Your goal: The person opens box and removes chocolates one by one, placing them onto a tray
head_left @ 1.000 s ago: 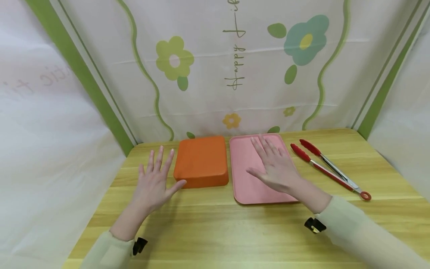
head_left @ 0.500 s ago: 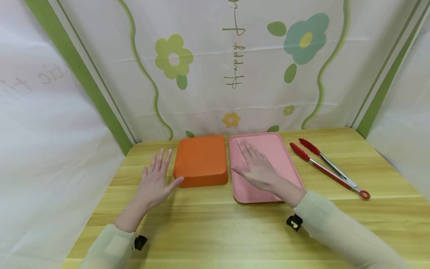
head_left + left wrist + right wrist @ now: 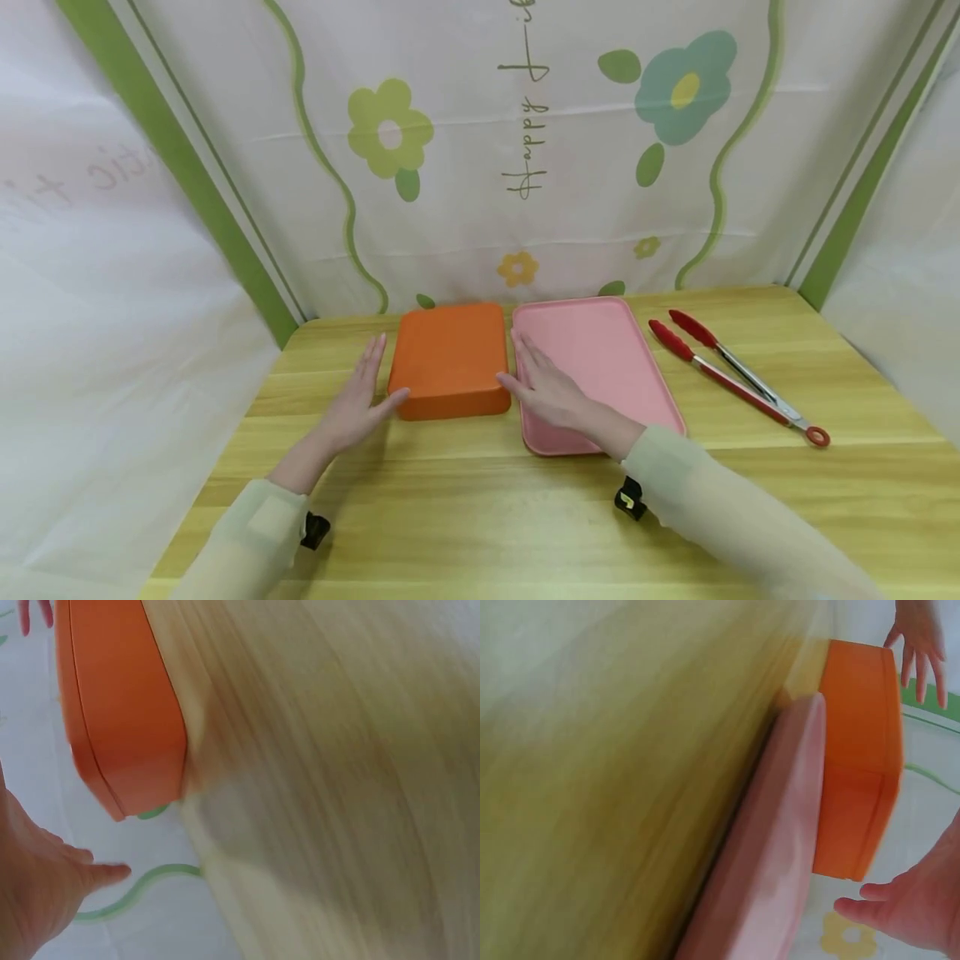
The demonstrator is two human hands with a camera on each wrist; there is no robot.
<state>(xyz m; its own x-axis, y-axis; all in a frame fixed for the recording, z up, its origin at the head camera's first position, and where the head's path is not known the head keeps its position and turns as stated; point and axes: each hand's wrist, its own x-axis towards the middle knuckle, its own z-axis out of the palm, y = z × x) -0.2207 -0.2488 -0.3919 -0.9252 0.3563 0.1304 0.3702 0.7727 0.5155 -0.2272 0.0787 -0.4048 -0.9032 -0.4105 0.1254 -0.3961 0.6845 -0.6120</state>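
Note:
An orange rectangular box [image 3: 450,354] sits toward the back of the table, and a thin seam runs along its side near the top in the left wrist view [image 3: 131,697]. My left hand [image 3: 354,414] is held at its left side, fingers straight and thumb spread toward the front left corner. On the opposite side, my right hand [image 3: 553,395] hovers over the left part of a pink tray [image 3: 607,367], thumb pointing at the box's right side. Neither hand holds anything. In the right wrist view, both hands flank the box [image 3: 859,757], with gaps beside it.
Red-tipped tongs [image 3: 738,379] lie spread apart on the wooden table [image 3: 465,517], right of the tray. Behind the table hangs a white flowered curtain [image 3: 525,225], with more white fabric [image 3: 112,333] on the left side.
My right hand has moved left across the tray toward the box. The left hand has turned and come slightly nearer the box. Box, tray and tongs have stayed put.

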